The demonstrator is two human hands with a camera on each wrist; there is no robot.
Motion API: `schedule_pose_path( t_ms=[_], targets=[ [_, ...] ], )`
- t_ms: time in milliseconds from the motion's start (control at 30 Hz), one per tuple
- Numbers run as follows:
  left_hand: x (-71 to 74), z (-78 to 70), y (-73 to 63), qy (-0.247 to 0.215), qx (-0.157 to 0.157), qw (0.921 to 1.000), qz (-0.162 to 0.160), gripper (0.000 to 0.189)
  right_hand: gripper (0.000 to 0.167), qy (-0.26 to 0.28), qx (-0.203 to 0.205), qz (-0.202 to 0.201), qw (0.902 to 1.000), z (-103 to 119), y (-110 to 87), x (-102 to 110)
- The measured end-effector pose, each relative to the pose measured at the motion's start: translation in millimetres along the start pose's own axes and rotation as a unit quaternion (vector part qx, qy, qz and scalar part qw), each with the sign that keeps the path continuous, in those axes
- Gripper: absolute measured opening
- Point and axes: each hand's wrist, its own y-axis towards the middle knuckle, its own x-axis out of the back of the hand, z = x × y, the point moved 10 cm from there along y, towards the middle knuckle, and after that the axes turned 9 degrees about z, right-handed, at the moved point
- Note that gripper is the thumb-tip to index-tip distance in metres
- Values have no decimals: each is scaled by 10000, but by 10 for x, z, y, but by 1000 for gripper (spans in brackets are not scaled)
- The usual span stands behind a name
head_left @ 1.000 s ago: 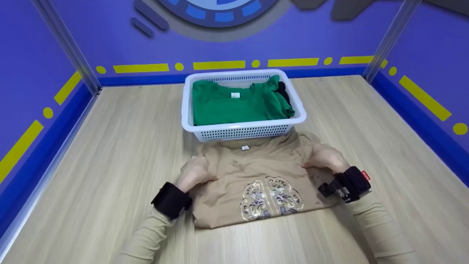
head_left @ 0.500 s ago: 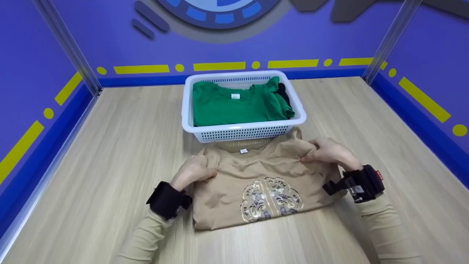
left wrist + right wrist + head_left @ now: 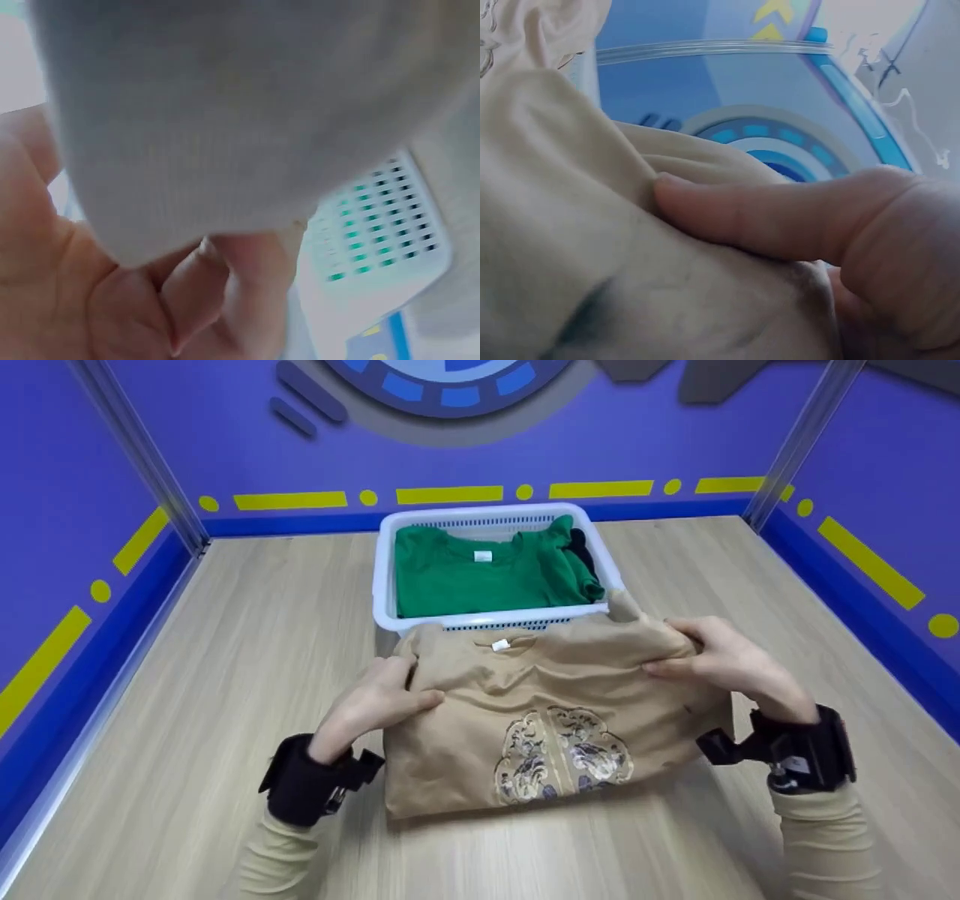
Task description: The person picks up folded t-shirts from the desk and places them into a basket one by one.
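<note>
Both hands hold a folded tan T-shirt with a gold and dark embroidered motif and a white neck label. My left hand grips its left side, thumb on the front and fingers behind. On the opposite side my right hand pinches the cloth near the sleeve; in the right wrist view the thumb presses on the fabric. The shirt's upper part overlaps the front of the white basket. In the left wrist view curled fingers show beneath the cloth.
In the basket lies a folded green T-shirt, with something black at its right. The wooden table is bordered by blue panels at the back and both sides.
The shirt's upper part has come up off the table and now hides much of the basket's front wall. Both hands keep their grip; the right has shifted outward and up, the left slightly outward.
</note>
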Motion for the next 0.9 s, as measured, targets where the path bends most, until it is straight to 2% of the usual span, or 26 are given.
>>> schedule_pose_path(
  t_ms=[33,133,267,467,667,800,900],
  targets=[
    [35,-23,-31,-50,-66,10000,-36,51,22,112,49,-107,9999,20,-26,41],
    [147,-83,-112,-194,-247,9991,-267,32,21,530,145,-469,9974,47,-90,154],
    [288,-148,-184,-363,-555,9948,-769,35,20,1010,257,-865,9908,54,-143,251],
    [430,-153,-201,-586,-737,9850,-1443,41,16,1572,388,-1157,9800,65,-161,277],
    [573,-126,-230,-971,-852,9673,-2182,26,20,2030,553,-1514,9658,83,-195,334],
    [661,-106,-274,-1170,-944,9528,-2638,26,26,2437,655,-1787,9510,69,-231,386],
    [706,-78,-295,-1250,-925,9452,-2870,27,24,2560,652,-1997,9436,53,-260,428]
  ],
)
